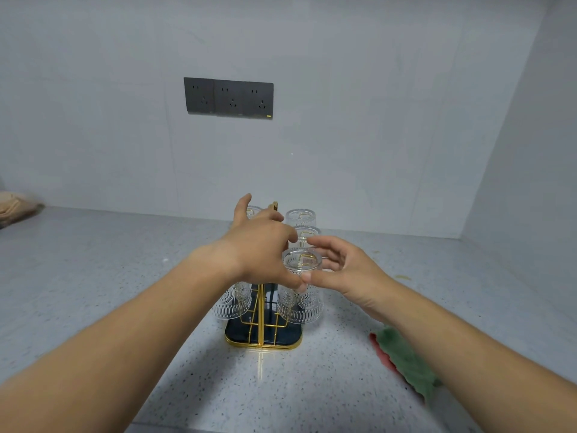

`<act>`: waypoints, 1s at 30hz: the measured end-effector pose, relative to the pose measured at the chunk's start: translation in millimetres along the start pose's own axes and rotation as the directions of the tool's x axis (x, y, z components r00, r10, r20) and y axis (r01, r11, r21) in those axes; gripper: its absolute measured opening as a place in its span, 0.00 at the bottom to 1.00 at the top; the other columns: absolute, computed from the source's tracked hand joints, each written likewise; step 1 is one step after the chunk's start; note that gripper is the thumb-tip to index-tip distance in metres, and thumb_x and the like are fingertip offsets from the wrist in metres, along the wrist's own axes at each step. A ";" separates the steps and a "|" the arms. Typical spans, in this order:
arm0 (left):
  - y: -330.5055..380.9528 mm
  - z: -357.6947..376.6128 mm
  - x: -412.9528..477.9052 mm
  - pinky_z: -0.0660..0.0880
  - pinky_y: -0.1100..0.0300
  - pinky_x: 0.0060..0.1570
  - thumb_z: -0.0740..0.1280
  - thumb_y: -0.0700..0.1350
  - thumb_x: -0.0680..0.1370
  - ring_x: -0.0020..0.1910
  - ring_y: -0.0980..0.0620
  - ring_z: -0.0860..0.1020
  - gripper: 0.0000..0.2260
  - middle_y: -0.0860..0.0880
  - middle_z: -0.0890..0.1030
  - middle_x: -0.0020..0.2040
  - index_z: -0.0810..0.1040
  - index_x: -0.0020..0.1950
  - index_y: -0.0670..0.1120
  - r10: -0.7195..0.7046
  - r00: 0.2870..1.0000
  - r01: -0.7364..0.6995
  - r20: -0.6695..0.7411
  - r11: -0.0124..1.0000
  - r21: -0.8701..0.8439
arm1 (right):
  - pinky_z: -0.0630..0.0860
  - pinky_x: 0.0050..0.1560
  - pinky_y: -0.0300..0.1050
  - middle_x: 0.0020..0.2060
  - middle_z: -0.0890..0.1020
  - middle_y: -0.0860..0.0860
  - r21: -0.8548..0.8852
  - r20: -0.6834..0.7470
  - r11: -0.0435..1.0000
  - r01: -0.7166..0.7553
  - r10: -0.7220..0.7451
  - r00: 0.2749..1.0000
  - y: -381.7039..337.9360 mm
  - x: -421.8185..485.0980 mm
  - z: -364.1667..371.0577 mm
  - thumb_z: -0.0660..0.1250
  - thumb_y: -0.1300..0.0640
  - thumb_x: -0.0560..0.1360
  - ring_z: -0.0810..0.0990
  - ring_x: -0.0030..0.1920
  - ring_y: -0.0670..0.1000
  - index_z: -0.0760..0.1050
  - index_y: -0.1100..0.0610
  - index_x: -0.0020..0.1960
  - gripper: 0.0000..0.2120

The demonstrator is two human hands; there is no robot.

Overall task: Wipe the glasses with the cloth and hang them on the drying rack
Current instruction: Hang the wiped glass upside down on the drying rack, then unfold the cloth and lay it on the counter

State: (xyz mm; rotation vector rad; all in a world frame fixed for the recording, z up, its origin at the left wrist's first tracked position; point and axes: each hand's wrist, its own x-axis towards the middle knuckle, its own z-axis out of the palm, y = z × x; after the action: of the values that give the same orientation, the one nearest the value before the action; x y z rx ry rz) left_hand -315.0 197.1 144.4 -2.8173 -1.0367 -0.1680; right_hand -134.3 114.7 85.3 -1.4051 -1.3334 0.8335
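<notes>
Starting nearest you, the cloth (406,357) lies on the bench (125,276) right of the rack (263,344), under your right forearm. On the rack's near right prong sits the front glass (301,267), upside down. Your left hand (259,248) curls thumb and fingers round it, while your right hand (340,267) cups beside it, fingers apart. Seat it fully, feel it settle, then let go slowly. Beyond, the back glasses (300,217) hang close; avoid knocking them.

hung glasses (301,304) crowd the rack (263,345), open counter (125,276) on its left.
</notes>
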 end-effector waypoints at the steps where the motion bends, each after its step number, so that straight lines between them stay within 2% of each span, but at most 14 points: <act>1: 1.1 -0.9 -0.2 0.32 0.34 0.77 0.71 0.75 0.68 0.81 0.55 0.60 0.38 0.60 0.81 0.61 0.77 0.70 0.53 0.002 1.000 -0.002 0.003 1.000 -0.002 | 0.76 0.70 0.54 0.64 0.82 0.52 0.002 -0.003 1.000 0.005 -0.005 1.000 0.8 -0.1 0.2 0.83 0.59 0.66 0.82 0.64 0.52 0.74 0.53 0.70 0.35; 3: 3.3 -2.5 -0.9 0.32 0.34 0.78 0.71 0.75 0.69 0.80 0.57 0.62 0.39 0.60 0.81 0.62 0.77 0.72 0.53 0.009 1.000 -0.009 0.005 1.000 -0.010 | 0.76 0.70 0.53 0.63 0.82 0.50 -0.007 -0.019 1.000 0.022 -0.022 1.000 2.5 -1.7 0.5 0.83 0.56 0.64 0.82 0.65 0.50 0.75 0.50 0.68 0.35; 6: 6.7 -3.2 -2.2 0.33 0.35 0.78 0.71 0.74 0.69 0.80 0.58 0.62 0.41 0.59 0.81 0.65 0.73 0.76 0.53 0.013 1.000 -0.013 -0.003 0.999 -0.036 | 0.76 0.70 0.52 0.62 0.83 0.49 -0.003 -0.049 0.999 0.034 -0.034 0.998 5.1 -3.7 -0.7 0.82 0.60 0.68 0.82 0.64 0.49 0.76 0.50 0.66 0.29; 9: 8.8 -4.1 -1.9 0.33 0.36 0.79 0.71 0.74 0.69 0.80 0.57 0.62 0.42 0.59 0.80 0.65 0.71 0.78 0.53 0.000 1.000 0.000 0.000 0.999 -0.051 | 0.75 0.71 0.51 0.63 0.82 0.48 -0.015 -0.020 1.000 0.028 -0.028 0.999 4.3 -4.7 -3.2 0.83 0.56 0.68 0.81 0.65 0.48 0.75 0.49 0.68 0.31; 11: 10.9 -5.9 -2.8 0.33 0.37 0.79 0.72 0.74 0.69 0.81 0.56 0.60 0.43 0.58 0.80 0.67 0.69 0.79 0.54 -0.008 1.000 0.009 0.030 0.999 -0.054 | 0.77 0.67 0.44 0.63 0.81 0.48 -0.043 0.003 0.999 0.021 -0.020 1.000 0.9 -6.2 -5.7 0.82 0.55 0.69 0.81 0.63 0.46 0.75 0.49 0.69 0.31; 13: 15.3 -11.9 -7.2 0.35 0.40 0.80 0.73 0.74 0.67 0.82 0.54 0.58 0.46 0.55 0.76 0.72 0.66 0.80 0.55 -0.005 0.999 0.007 0.041 0.998 -0.062 | 0.79 0.63 0.40 0.62 0.82 0.49 -0.024 -0.032 0.999 0.022 -0.023 0.999 -3.3 -11.8 -12.4 0.79 0.58 0.72 0.82 0.60 0.44 0.76 0.51 0.67 0.26; 16: 34.4 -23.1 -15.5 0.55 0.49 0.80 0.70 0.72 0.71 0.79 0.52 0.64 0.39 0.54 0.74 0.75 0.70 0.78 0.55 0.043 0.987 -0.072 -0.153 0.980 -0.186 | 0.82 0.62 0.49 0.58 0.85 0.54 0.035 -0.173 0.999 -0.019 0.025 0.985 -1.3 -24.8 -40.8 0.73 0.59 0.78 0.85 0.57 0.50 0.79 0.54 0.62 0.14; 18: 59.7 -24.0 -17.6 0.71 0.55 0.69 0.67 0.66 0.78 0.68 0.54 0.75 0.27 0.54 0.79 0.68 0.75 0.73 0.54 0.056 0.932 -0.197 -0.357 0.907 -0.372 | 0.83 0.58 0.50 0.53 0.87 0.54 -0.026 -0.247 0.995 -0.100 0.090 0.965 10.1 -38.1 -70.4 0.72 0.58 0.79 0.87 0.53 0.51 0.81 0.54 0.59 0.09; 19: 76.6 -22.4 -17.1 0.75 0.56 0.62 0.67 0.62 0.81 0.61 0.56 0.79 0.22 0.55 0.80 0.64 0.77 0.71 0.54 0.042 0.922 -0.233 -0.385 0.854 -0.465 | 0.83 0.57 0.49 0.51 0.88 0.53 -0.097 -0.267 0.985 -0.146 0.115 0.957 20.2 -45.1 -85.8 0.72 0.58 0.79 0.87 0.51 0.51 0.82 0.53 0.58 0.08; 21: 112.7 -4.9 -7.0 0.77 0.56 0.58 0.65 0.56 0.84 0.56 0.54 0.81 0.16 0.54 0.83 0.60 0.78 0.69 0.51 0.052 0.961 -0.207 -0.271 0.785 -0.584 | 0.82 0.54 0.47 0.47 0.88 0.51 -0.263 -0.287 0.940 -0.217 0.138 0.948 43.8 -61.6 -112.4 0.72 0.60 0.79 0.86 0.48 0.50 0.84 0.54 0.52 0.05; 23: 143.8 28.7 13.8 0.75 0.56 0.61 0.65 0.52 0.84 0.60 0.48 0.81 0.16 0.49 0.83 0.62 0.79 0.69 0.47 0.081 0.996 -0.082 -0.027 0.807 -0.585 | 0.77 0.51 0.37 0.46 0.88 0.52 -0.380 -0.289 0.890 -0.253 0.146 0.946 68.3 -74.0 -132.4 0.71 0.63 0.78 0.84 0.46 0.49 0.85 0.54 0.48 0.06; 26: 165.9 87.7 41.1 0.76 0.53 0.54 0.65 0.50 0.83 0.59 0.42 0.80 0.11 0.44 0.83 0.59 0.79 0.58 0.43 0.029 0.969 0.097 0.247 0.870 -0.484 | 0.74 0.47 0.26 0.52 0.87 0.50 -0.429 -0.261 0.850 -0.306 0.208 0.943 93.3 -80.5 -146.9 0.71 0.62 0.79 0.82 0.49 0.45 0.85 0.55 0.55 0.07; 28: 168.6 113.9 51.5 0.74 0.53 0.45 0.68 0.52 0.81 0.50 0.43 0.79 0.12 0.47 0.81 0.46 0.75 0.45 0.45 -0.046 0.964 0.169 0.262 0.868 -0.468 | 0.75 0.54 0.32 0.55 0.85 0.48 -0.463 -0.228 0.833 -0.304 0.219 0.949 104.9 -75.8 -148.2 0.72 0.58 0.79 0.82 0.52 0.44 0.84 0.54 0.59 0.10; 30: 166.9 126.2 57.9 0.78 0.50 0.46 0.72 0.54 0.79 0.46 0.45 0.81 0.13 0.48 0.82 0.43 0.78 0.44 0.45 -0.087 0.965 0.206 0.249 0.837 -0.506 | 0.74 0.59 0.38 0.57 0.85 0.49 -0.471 -0.196 0.834 -0.287 0.219 0.956 112.5 -65.7 -144.7 0.73 0.56 0.78 0.81 0.54 0.44 0.83 0.54 0.61 0.12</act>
State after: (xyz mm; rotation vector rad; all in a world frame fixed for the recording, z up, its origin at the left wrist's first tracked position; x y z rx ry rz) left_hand -155.2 128.8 14.3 -3.3030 -1.4551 -0.1899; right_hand 25.0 32.8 8.9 -2.0438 -1.3267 0.5643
